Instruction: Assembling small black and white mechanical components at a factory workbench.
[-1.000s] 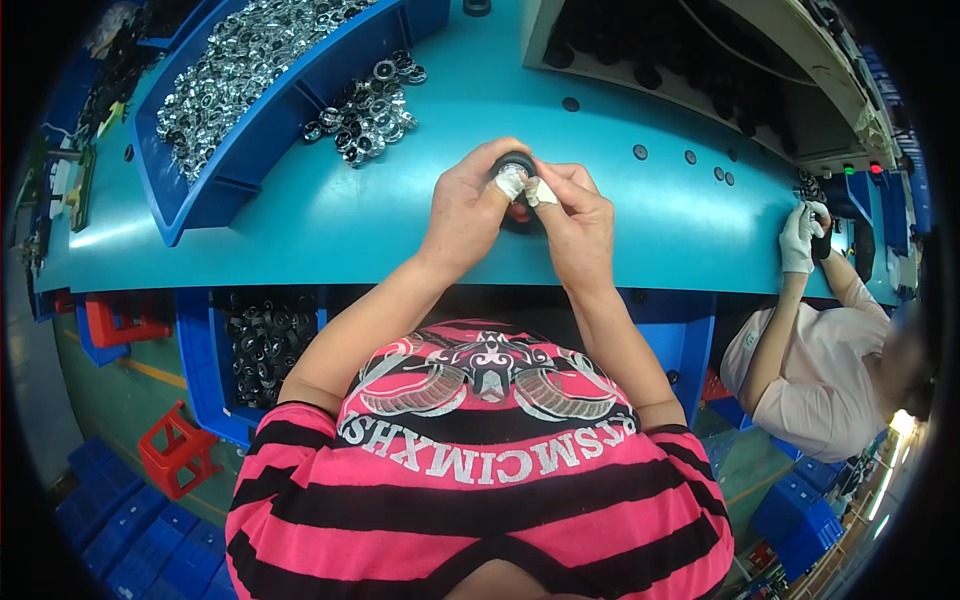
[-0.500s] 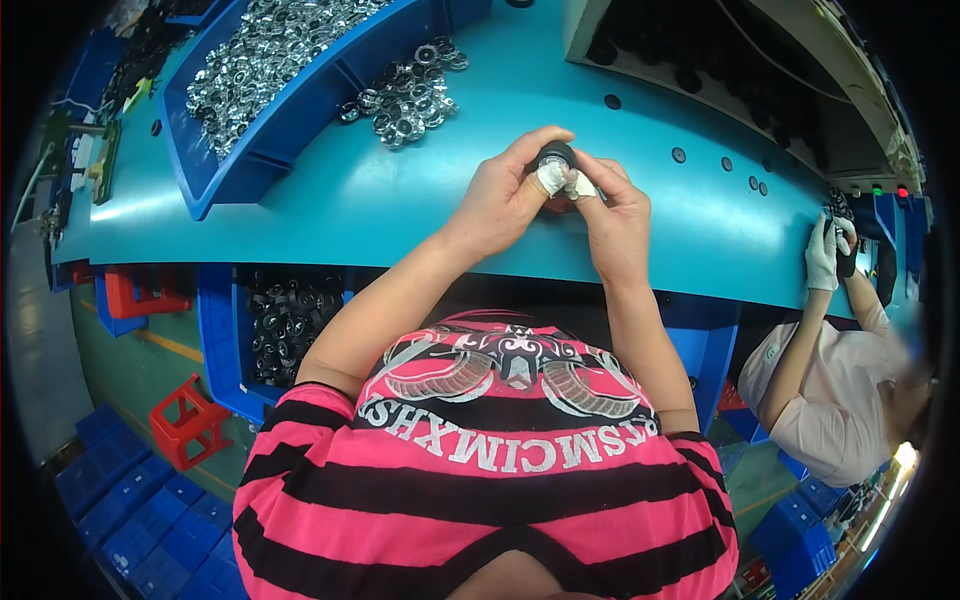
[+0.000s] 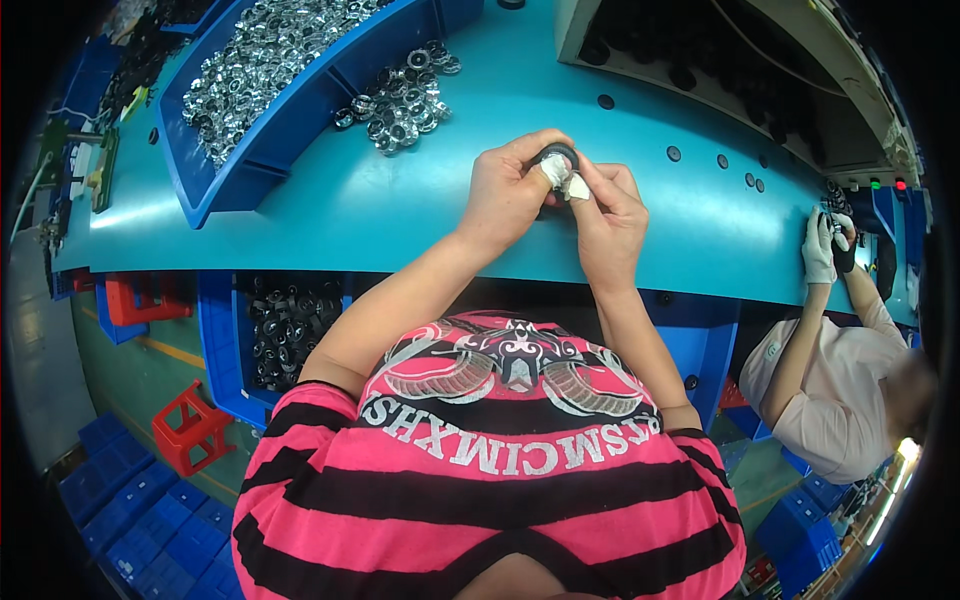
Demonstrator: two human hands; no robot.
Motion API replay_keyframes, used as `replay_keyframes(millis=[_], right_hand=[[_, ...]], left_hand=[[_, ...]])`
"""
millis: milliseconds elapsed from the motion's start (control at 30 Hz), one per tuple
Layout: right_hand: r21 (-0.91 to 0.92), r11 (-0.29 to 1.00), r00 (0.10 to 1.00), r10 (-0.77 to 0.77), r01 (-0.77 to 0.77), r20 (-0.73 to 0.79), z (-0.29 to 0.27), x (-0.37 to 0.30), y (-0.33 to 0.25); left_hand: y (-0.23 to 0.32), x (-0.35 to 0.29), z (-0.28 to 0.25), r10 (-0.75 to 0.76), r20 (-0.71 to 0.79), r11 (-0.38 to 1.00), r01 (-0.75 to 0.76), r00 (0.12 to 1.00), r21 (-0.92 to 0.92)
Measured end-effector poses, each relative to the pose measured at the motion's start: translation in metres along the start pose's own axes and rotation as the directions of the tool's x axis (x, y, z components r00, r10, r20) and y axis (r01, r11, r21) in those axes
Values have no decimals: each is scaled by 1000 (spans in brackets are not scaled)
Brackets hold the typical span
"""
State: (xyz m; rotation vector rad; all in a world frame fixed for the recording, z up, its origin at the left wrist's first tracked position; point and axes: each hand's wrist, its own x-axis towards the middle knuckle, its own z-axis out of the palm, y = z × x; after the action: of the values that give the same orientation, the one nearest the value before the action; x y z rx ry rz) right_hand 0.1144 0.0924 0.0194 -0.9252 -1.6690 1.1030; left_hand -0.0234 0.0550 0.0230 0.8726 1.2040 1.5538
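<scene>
Above the teal worktable (image 3: 400,215), both hands hold a small black ring (image 3: 560,149) between them. My left hand (image 3: 503,195) is closed on its left side, the thumb wrapped in white tape. My right hand (image 3: 612,222) grips the other side, and its thumb also wears white tape. The thumbs press close together at the ring's near side and cover much of its inside. Up and to the left lies a loose pile of shiny clear-and-silver rings (image 3: 405,105), apart from my hands.
A blue tray (image 3: 300,108) heaped with similar shiny rings stands at left. Several black discs (image 3: 674,154) are scattered to the right, before a pale-framed box (image 3: 572,35). Below the table edge a blue bin (image 3: 222,335) contains dark parts. At right a gloved co-worker (image 3: 820,250) handles something.
The black ring has tipped between my fingers, showing more of its curved rim. My thumbs have shifted slightly against it, while both hands stay in about the same place.
</scene>
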Motion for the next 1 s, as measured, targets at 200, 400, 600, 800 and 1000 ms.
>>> replay_keyframes(millis=[200, 400, 600, 800, 1000], right_hand=[[42, 997, 996, 66, -68, 52, -1, -1, 0], [323, 884, 933, 267, -336, 240, -6, 8, 6], [389, 816, 893, 315, -427, 321, -9, 13, 7], [358, 821, 885, 340, -444, 317, -3, 15, -5], [317, 830, 875, 360, -459, 324, -7, 14, 2]], left_hand=[[-5, -4, -8, -82, 57, 994, 86, 995, -72], [-4, -9, -14, -50, 118, 998, 52, 992, -21], [16, -10, -22, 56, 240, 945, -129, 969, 300], [19, -12, -20, 110, 244, 836, -223, 963, 501], [18, -14, -17, 173, 277, 735, -311, 945, 602]])
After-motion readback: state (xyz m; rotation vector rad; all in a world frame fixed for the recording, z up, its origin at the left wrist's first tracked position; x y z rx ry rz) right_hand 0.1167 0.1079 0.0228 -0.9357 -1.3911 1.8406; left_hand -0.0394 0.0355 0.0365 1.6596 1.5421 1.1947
